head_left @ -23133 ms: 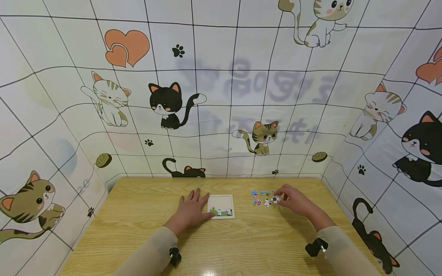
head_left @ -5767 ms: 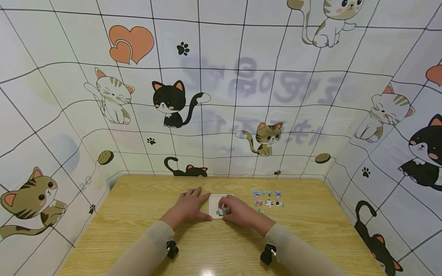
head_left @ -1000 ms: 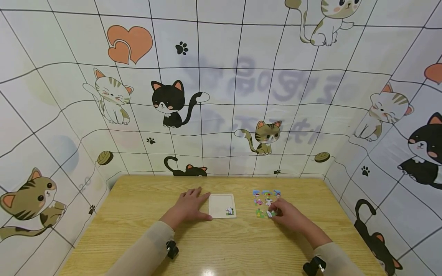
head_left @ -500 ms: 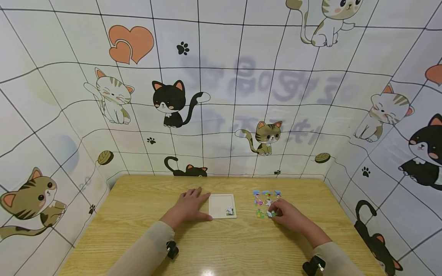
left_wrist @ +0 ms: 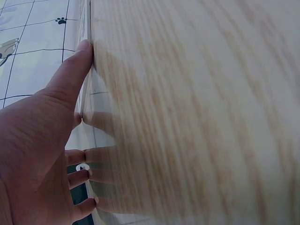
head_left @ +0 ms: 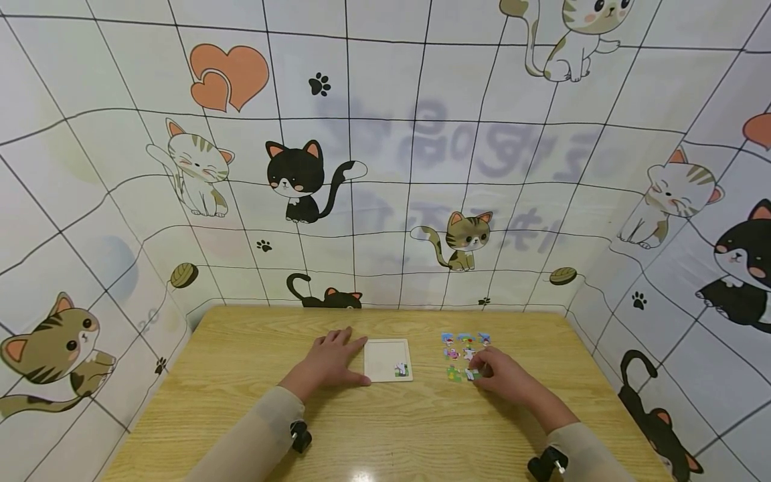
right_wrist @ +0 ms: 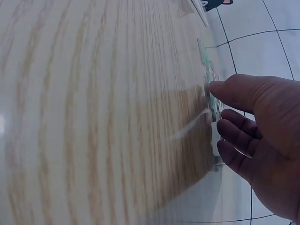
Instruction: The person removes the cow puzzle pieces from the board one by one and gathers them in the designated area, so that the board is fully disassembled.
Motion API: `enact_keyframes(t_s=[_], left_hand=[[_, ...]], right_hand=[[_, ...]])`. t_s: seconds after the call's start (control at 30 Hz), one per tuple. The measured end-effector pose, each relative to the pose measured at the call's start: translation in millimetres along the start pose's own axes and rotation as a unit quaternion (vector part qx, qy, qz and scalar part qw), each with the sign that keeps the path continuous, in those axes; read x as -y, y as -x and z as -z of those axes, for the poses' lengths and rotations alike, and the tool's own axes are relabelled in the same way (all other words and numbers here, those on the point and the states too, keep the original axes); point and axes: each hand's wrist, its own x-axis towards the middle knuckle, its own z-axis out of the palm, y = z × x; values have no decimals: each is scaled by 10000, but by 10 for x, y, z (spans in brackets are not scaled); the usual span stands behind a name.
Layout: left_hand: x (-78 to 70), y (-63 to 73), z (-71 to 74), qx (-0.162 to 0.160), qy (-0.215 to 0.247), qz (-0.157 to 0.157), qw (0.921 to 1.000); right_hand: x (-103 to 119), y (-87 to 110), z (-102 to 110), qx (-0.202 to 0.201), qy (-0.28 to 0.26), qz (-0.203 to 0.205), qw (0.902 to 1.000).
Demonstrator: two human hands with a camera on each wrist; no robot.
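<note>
My left hand (head_left: 330, 359) rests spread on the table at the left side of a pale square puzzle tray (head_left: 385, 355), thumb and index finger at its edge. One puzzle piece (head_left: 401, 369) with a white and green print lies in the tray's lower right corner. To the right, my right hand (head_left: 502, 376) pinches another white and green puzzle piece (head_left: 470, 375) at the bottom of a group of loose puzzle pieces (head_left: 452, 353). In the right wrist view, the thumb (right_wrist: 225, 91) is at the piece's edge, low over the table, with the other fingers bent beside it.
The pieces lie in rough rows on the wooden table (head_left: 385, 428), partly covered by my right fingers. A white cloth wall (head_left: 385, 201) with cat drawings stands behind the table and along both sides. Each sleeve carries a black wrist device (head_left: 548, 463).
Earlier, several pieces lined the tray's bottom; one remains there now, and more lie in the group. My right hand went from the tray to the group, lately shifting its piece slightly. Left hand stays.
</note>
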Motion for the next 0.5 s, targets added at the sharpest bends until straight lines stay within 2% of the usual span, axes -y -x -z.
enact_keyframes(t_s=[0.2, 0.33, 0.5], left_hand=[[-3, 1, 0, -4, 3, -1, 10000], [2, -6, -6, -4, -37, 6, 10000], [5, -9, -10, -8, -49, 24, 10000]], right_hand=[[48, -54, -18, -153, -37, 36, 9999], [122, -130, -47, -290, 117, 442, 9985], [249, -244, -120, -241, 157, 985, 9947]])
